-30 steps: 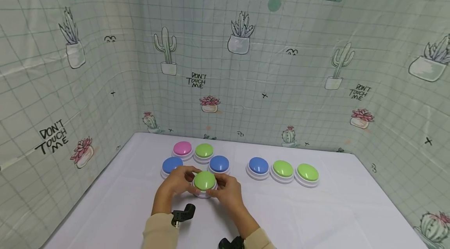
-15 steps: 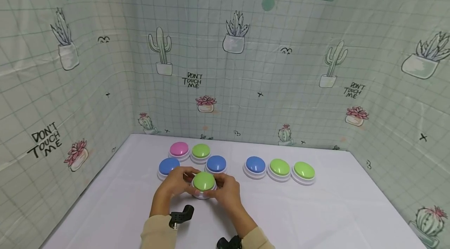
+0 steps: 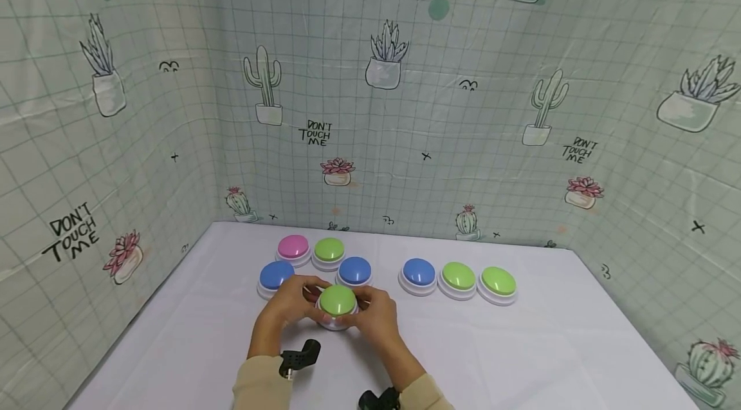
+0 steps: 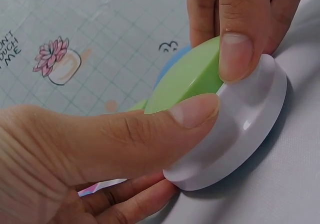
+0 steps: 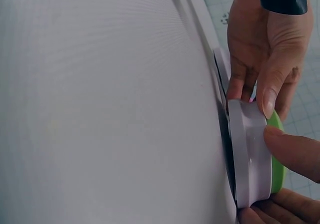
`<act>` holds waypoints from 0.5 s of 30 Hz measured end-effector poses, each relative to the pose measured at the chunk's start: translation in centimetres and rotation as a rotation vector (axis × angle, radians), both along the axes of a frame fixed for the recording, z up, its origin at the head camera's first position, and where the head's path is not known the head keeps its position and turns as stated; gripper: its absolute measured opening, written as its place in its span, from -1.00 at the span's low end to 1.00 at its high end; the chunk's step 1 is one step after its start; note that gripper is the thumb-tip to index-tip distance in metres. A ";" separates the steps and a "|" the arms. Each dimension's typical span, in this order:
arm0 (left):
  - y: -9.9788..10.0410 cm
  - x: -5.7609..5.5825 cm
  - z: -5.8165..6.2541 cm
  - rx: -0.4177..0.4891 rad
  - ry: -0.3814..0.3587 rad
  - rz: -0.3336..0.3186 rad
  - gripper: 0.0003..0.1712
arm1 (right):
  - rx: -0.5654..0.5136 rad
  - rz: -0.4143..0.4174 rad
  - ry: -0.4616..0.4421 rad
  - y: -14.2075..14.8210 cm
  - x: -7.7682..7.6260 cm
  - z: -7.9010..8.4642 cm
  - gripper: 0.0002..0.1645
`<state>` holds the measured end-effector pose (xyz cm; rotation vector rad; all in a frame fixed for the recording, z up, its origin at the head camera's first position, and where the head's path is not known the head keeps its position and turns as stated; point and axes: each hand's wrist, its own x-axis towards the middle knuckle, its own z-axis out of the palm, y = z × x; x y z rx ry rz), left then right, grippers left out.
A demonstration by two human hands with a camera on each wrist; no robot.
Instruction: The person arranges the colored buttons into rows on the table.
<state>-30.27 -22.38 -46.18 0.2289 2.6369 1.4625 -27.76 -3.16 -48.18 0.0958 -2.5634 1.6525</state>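
Both hands grip one round push button (image 3: 337,300) with a green dome and a white base. The left hand (image 3: 291,302) holds its left side and the right hand (image 3: 376,316) its right. In the left wrist view the left thumb (image 4: 150,134) presses along the white base (image 4: 250,109), close to the tip of the right thumb (image 4: 237,44). Fingers of both hands reach round the far side, partly hidden. A dark shadow runs under the base's edge in the right wrist view. Just behind stand two blue buttons (image 3: 276,275) (image 3: 355,270).
A pink button (image 3: 293,246) and another green one (image 3: 329,249) stand at the back left. To the right, a blue button (image 3: 419,272) and two green ones (image 3: 459,275) (image 3: 498,281) form a row on the white tablecloth (image 3: 521,345). Cactus-print curtains (image 3: 399,127) enclose the table.
The head view has shifted slightly, so the scene sits a little farther left. The held button has shifted slightly right relative to the buttons behind it; both hands keep their grip.
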 end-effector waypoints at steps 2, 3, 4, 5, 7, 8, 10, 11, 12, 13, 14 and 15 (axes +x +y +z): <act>0.1 0.0 0.0 -0.003 0.001 -0.004 -0.34 | 0.007 -0.007 -0.005 0.0 -0.1 0.0 -0.34; 0.1 0.0 0.0 -0.003 0.001 -0.006 -0.34 | 0.011 -0.010 -0.008 0.1 -0.1 -0.1 -0.34; 0.1 0.0 0.0 -0.003 0.001 -0.008 -0.34 | 0.015 -0.012 -0.009 0.1 -0.1 -0.1 -0.35; 0.1 0.0 0.0 -0.004 0.000 -0.010 -0.34 | 0.017 -0.013 -0.011 0.1 -0.1 -0.1 -0.35; 0.2 0.0 0.1 -0.009 -0.001 -0.013 -0.34 | 0.021 -0.014 -0.009 0.2 -0.1 0.0 -0.36; 0.2 0.0 0.1 -0.010 -0.003 -0.014 -0.34 | 0.022 -0.015 -0.011 0.2 -0.1 0.0 -0.36; 0.2 0.0 0.1 -0.009 -0.009 -0.014 -0.33 | 0.021 -0.015 -0.014 0.3 -0.1 0.1 -0.37; 0.3 0.0 0.1 -0.010 -0.013 -0.013 -0.33 | 0.021 -0.014 -0.015 0.3 -0.1 0.1 -0.37; 0.3 0.0 0.1 -0.008 -0.017 -0.011 -0.33 | 0.020 -0.014 -0.018 0.4 -0.1 0.1 -0.37; 0.3 0.0 0.1 -0.007 -0.022 -0.009 -0.33 | 0.023 -0.011 -0.014 0.4 -0.1 0.1 -0.37; 0.3 0.1 0.1 -0.006 -0.026 -0.007 -0.33 | 0.024 -0.012 -0.017 0.5 -0.1 0.2 -0.37; 0.3 0.1 0.1 -0.005 -0.027 -0.006 -0.32 | 0.023 -0.012 -0.019 0.5 -0.1 0.2 -0.37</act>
